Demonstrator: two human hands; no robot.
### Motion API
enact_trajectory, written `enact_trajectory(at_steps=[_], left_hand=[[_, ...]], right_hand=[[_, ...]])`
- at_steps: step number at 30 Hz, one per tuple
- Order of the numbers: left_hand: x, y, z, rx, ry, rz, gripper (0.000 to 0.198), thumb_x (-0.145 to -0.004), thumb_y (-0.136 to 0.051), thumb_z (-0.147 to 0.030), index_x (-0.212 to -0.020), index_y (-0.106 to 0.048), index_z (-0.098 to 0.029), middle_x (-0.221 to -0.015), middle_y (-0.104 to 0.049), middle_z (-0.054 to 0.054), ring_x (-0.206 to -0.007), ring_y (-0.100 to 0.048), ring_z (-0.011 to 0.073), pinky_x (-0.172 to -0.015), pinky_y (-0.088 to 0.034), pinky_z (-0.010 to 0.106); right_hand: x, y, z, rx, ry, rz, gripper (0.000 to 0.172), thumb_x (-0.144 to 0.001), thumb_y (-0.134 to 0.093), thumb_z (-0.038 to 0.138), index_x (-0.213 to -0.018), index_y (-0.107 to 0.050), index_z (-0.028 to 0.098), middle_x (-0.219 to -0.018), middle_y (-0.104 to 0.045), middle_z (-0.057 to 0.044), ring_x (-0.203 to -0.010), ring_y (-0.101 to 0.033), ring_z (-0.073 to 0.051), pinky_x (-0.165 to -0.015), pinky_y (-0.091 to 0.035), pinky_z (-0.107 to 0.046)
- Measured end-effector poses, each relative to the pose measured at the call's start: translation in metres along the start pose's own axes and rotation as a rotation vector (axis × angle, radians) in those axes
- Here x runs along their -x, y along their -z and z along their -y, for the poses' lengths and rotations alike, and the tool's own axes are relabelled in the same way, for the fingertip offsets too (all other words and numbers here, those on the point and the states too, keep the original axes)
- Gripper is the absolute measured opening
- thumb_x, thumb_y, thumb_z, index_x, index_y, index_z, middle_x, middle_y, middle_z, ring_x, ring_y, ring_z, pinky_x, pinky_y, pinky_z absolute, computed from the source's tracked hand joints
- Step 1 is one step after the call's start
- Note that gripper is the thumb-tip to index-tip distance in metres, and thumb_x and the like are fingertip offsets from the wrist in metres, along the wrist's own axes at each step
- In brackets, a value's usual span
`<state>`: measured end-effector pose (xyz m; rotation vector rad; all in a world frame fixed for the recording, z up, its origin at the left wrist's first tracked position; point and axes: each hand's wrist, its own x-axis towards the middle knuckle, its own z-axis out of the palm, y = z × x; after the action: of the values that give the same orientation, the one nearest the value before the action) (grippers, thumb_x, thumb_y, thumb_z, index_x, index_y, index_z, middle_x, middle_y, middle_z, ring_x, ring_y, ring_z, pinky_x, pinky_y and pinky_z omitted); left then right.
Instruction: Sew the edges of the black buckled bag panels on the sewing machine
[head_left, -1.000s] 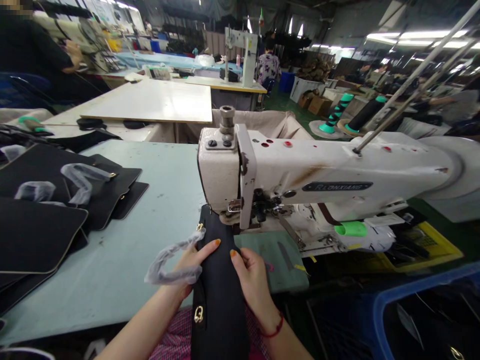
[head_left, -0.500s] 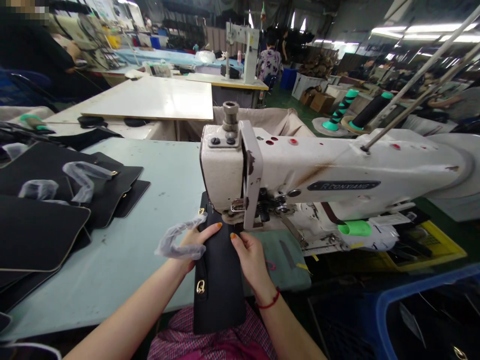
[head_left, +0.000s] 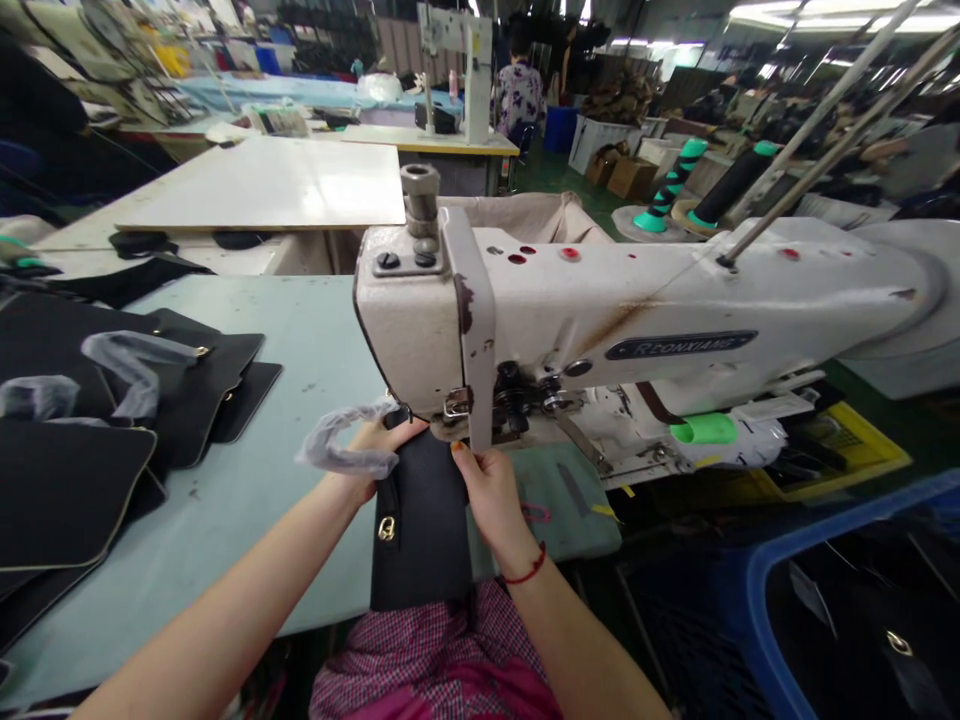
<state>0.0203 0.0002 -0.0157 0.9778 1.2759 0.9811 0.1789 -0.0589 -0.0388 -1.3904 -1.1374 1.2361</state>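
Observation:
A black leather-like bag panel runs from my lap up under the head of a white sewing machine. It carries a gold-coloured buckle on a strap whose middle is wrapped in clear plastic. My left hand grips the panel's left edge, thumb on top and fingers partly hidden by the strap and wrapping. On the right edge, my right hand pinches the panel close to the presser foot. The needle area is hidden behind the machine head.
Several black panels lie piled at the left of the pale green table. Thread cones stand behind the machine. At lower right are a blue crate and a yellow tray. A person sits in the background.
The panel has moved forward under the machine head, and its upper end is less visible now. Both hands moved with it, still holding its edges. The camera view has shifted slightly.

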Motion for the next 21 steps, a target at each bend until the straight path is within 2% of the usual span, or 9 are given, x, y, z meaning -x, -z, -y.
enact_trajectory(at_steps=[3, 6, 10, 16, 18, 21], left_hand=[[-0.006, 0.008, -0.001, -0.036, 0.0, 0.123, 0.064, -0.058, -0.082, -0.043, -0.116, -0.065, -0.02, -0.112, -0.072, 0.006, -0.108, -0.064, 0.0328, -0.092, -0.052, 0.041], [-0.006, 0.015, -0.005, -0.105, 0.065, 0.14, 0.068, -0.062, -0.081, -0.04, -0.123, -0.06, -0.016, -0.117, -0.07, 0.008, -0.111, -0.062, 0.0317, -0.094, -0.05, 0.04], [0.0, 0.016, -0.009, -0.017, 0.154, 0.212, 0.07, -0.066, -0.081, -0.037, -0.126, -0.055, -0.014, -0.108, -0.072, 0.008, -0.104, -0.066, 0.0278, -0.089, -0.052, 0.037], [0.001, 0.01, -0.016, 0.082, 0.212, 0.266, 0.05, -0.064, -0.081, -0.032, -0.106, -0.063, -0.013, -0.081, -0.074, 0.005, -0.074, -0.071, 0.0255, -0.074, -0.056, 0.037], [-0.002, 0.011, -0.021, 0.062, 0.182, 0.259, 0.045, -0.063, -0.082, -0.029, -0.101, -0.065, -0.012, -0.079, -0.074, 0.003, -0.074, -0.071, 0.0246, -0.075, -0.056, 0.037], [-0.008, 0.012, -0.032, 0.014, 0.114, 0.24, 0.044, -0.058, -0.084, -0.022, -0.096, -0.067, -0.011, -0.081, -0.075, 0.001, -0.087, -0.07, 0.0245, -0.084, -0.054, 0.036]], right_hand=[[0.0, 0.0, 0.001, 0.018, -0.032, 0.005, 0.055, -0.088, -0.05, 0.057, -0.05, -0.043, 0.017, -0.044, -0.039, 0.003, -0.043, -0.037, -0.008, -0.042, -0.024, -0.021], [-0.001, 0.004, 0.002, 0.021, -0.043, 0.037, 0.054, -0.087, -0.052, 0.058, -0.053, -0.047, 0.017, -0.045, -0.046, 0.002, -0.04, -0.044, -0.009, -0.041, -0.028, -0.02], [-0.002, 0.01, 0.004, 0.002, -0.008, 0.045, 0.048, -0.089, -0.05, 0.057, -0.063, -0.053, 0.017, -0.051, -0.056, 0.0, -0.043, -0.056, -0.012, -0.043, -0.035, -0.02], [-0.003, 0.005, 0.007, -0.043, -0.037, 0.021, 0.045, -0.089, -0.048, 0.053, -0.063, -0.055, 0.017, -0.051, -0.058, -0.001, -0.039, -0.056, -0.012, -0.038, -0.033, -0.02], [-0.003, 0.002, 0.008, -0.077, -0.058, 0.017, 0.044, -0.088, -0.048, 0.052, -0.063, -0.055, 0.016, -0.05, -0.058, -0.001, -0.038, -0.056, -0.011, -0.038, -0.033, -0.019], [-0.003, -0.003, 0.01, -0.124, -0.092, 0.008, 0.043, -0.087, -0.049, 0.051, -0.065, -0.056, 0.015, -0.05, -0.059, -0.002, -0.037, -0.056, -0.011, -0.037, -0.032, -0.017]])
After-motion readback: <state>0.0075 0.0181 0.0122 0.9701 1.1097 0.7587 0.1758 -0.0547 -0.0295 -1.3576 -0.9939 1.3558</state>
